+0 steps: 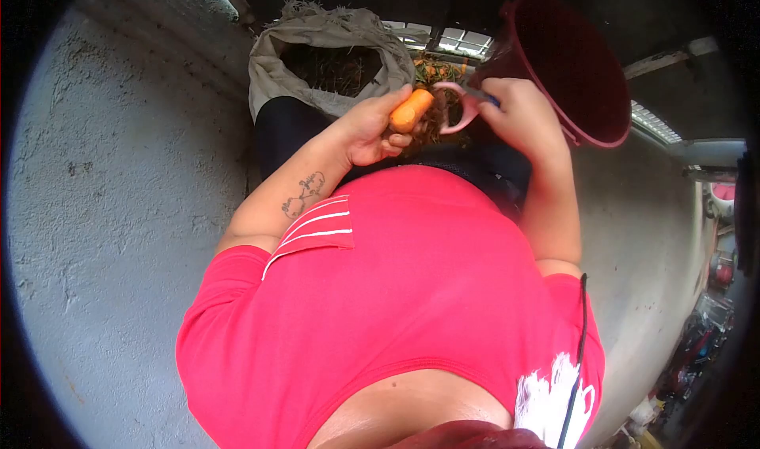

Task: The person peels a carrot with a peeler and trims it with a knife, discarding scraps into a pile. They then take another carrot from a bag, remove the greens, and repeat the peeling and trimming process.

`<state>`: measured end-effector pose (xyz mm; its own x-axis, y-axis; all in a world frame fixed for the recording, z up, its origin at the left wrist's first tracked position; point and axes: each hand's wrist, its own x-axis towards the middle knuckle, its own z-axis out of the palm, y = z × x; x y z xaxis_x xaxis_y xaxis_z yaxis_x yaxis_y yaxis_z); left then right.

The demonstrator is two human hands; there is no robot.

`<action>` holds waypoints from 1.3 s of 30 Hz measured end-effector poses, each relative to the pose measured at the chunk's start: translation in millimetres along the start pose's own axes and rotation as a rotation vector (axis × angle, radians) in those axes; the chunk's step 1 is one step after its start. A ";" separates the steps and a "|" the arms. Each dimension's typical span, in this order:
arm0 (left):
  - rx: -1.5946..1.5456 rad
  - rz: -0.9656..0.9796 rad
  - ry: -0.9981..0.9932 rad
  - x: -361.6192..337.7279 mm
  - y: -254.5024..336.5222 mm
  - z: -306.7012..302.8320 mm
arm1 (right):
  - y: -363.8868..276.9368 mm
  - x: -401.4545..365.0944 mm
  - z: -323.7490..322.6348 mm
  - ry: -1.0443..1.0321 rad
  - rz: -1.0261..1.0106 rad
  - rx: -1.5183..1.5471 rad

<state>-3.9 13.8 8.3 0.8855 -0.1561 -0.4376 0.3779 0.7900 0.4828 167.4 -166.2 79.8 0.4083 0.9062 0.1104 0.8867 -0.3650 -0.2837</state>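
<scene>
My left hand (pixel 372 128) is closed around an orange carrot (pixel 410 111), its thick end pointing up and to the right. In my right hand (pixel 524 113) is a pink Y-shaped peeler (pixel 467 110), its handle gripped in my fingers. The peeler's head is just right of the carrot, with a small gap between them. Below and behind them lies a pile of peelings and plant scraps (pixel 439 73), partly hidden by my hands.
An open woven sack (pixel 265 73) holding dark plant matter stands at the back left. A large dark red bucket (pixel 518 41) is at the back right, tilted in view. A grey wall (pixel 119 212) runs along the left. Assorted clutter (pixel 701 342) lies far right.
</scene>
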 end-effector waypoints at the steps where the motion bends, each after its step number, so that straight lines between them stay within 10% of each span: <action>1: -0.002 -0.018 -0.049 7.4 -4.0 -9.0 | -16.6 -1.6 -6.6 -0.003 -0.098 0.062; 5: 0.062 0.082 0.188 17.8 -18.1 -6.1 | -46.3 -3.0 -2.8 -0.029 -0.187 0.013; 14: 0.050 0.092 0.045 -1.4 -13.7 -3.7 | -35.5 1.3 6.8 -0.041 -0.185 0.026; 24: 0.049 0.194 0.091 -14.3 -0.2 5.6 | 29.5 3.8 -0.5 -0.055 0.288 -0.133; 39: 0.036 0.147 0.244 12.2 -14.6 3.6 | -40.7 5.9 14.4 -0.026 -0.184 -0.001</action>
<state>2.4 -1.8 -1.3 0.8417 0.1090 -0.5288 0.2640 0.7713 0.5792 130.7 -142.9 78.2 0.2337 0.9627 0.1360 0.9462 -0.1930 -0.2598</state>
